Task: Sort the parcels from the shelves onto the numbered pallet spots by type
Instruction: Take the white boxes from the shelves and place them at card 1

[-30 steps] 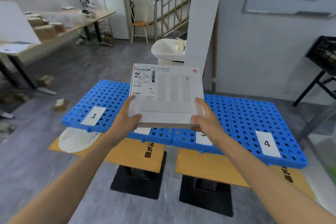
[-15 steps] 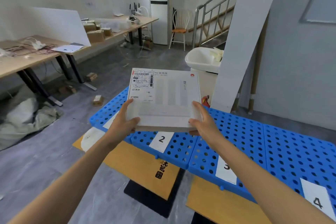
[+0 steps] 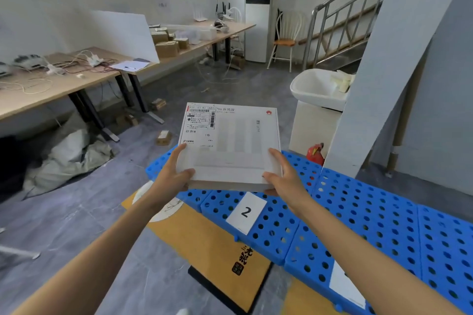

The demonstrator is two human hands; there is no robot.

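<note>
Centre of frame: white flat box (image 3: 230, 146), closed, shipping label with barcodes on the upper-left of its lid, small red logo at the upper-right corner. Held level in the air over the left end of the blue perforated pallet (image 3: 358, 212); clearance under it cannot be judged.

Right of centre, upper: white basin (image 3: 307, 89) on a pale pedestal, holding a few pale scraps at its right side.

Left grip (image 3: 171, 176) grasps the near-left corner of the box, thumb lying on the lid, forefinger stretched along the left edge, other fingers hidden beneath. Right grip (image 3: 284, 179) grasps the near-right corner the same way. Both forearms reach in from the bottom corners, nearly straight.

Paper card marked 2 (image 3: 246, 212) lies on the pallet just below the box. A second card (image 3: 345, 289), number cut off, sits at lower right. Pallet rests on yellow worktops (image 3: 212, 245); its near edge runs diagonally from centre to lower right.

Grey floor lies open at lower left. Grey sack (image 3: 69, 158) and small carton (image 3: 163, 137) lie left of centre. Leaning white board (image 3: 384, 84) stands close behind the pallet at right, a red object (image 3: 316, 152) between it and the pedestal.
</note>
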